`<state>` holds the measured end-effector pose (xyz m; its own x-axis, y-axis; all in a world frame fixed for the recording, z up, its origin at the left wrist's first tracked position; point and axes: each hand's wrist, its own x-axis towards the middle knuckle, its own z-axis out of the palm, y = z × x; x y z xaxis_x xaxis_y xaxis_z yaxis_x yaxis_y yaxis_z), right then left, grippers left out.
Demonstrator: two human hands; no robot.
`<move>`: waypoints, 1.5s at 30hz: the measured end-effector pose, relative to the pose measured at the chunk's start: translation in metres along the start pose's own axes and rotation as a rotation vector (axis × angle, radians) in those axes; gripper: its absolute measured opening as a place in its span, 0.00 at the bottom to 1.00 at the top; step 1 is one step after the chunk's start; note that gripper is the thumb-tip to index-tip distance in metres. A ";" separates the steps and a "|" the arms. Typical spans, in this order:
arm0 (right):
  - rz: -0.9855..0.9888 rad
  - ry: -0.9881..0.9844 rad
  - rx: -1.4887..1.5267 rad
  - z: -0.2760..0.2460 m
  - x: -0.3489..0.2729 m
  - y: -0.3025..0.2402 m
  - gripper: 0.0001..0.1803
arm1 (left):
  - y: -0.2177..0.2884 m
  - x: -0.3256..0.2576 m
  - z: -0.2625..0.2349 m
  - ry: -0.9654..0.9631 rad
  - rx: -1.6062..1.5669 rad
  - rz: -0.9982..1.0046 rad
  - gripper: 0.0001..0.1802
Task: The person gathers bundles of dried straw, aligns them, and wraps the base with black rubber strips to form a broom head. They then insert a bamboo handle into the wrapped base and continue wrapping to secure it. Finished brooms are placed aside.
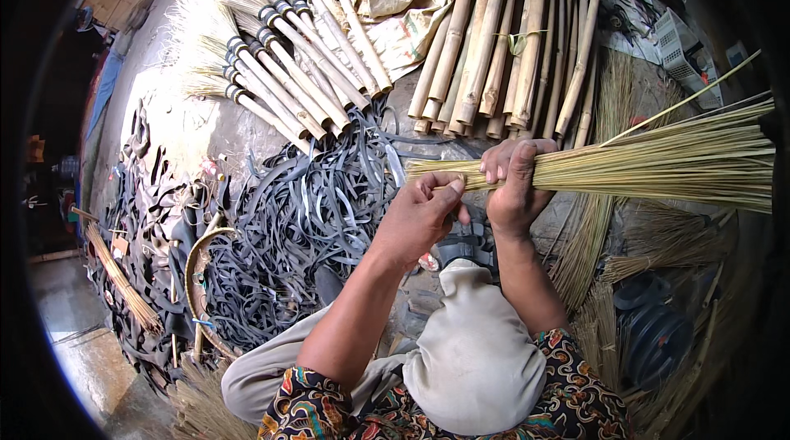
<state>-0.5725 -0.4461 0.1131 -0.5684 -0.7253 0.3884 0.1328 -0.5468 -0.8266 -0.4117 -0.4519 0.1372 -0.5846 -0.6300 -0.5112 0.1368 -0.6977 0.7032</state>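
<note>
A long bundle of thin yellow-green broom bristles [675, 162] lies sideways in front of me, its narrow end to the left and its loose tips fanning out to the right. My right hand [520, 185] is wrapped around it near the narrow part, thumb up. At the narrow end, the thumb and fingers of my left hand [421, 214] pinch the bristles. One thicker stalk [699, 93] sticks up at an angle from the bundle.
Finished brooms with bamboo handles [304, 61] lie at the far left, beside stacked bamboo poles [494, 45]. A heap of black rubber strips [304, 218] covers the floor at left. Loose bristles [588, 242], a blue plastic jug [656, 333] and a white crate [685, 49] are at right.
</note>
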 end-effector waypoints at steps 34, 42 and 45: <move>-0.023 -0.318 -0.456 -0.073 0.009 -0.075 0.63 | -0.064 0.084 0.075 -0.044 0.703 1.004 0.48; 0.072 -0.222 -0.681 -0.085 0.007 -0.072 0.63 | -0.068 0.103 0.070 -0.094 0.687 0.960 0.48; 0.105 -0.197 -0.618 -0.081 0.009 -0.071 0.61 | -0.068 0.100 0.076 0.003 0.597 0.969 0.48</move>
<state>-0.6524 -0.3802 0.1420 -0.4106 -0.8568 0.3119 -0.3447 -0.1709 -0.9230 -0.5401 -0.4416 0.0757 -0.4383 -0.8168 0.3751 0.1266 0.3570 0.9255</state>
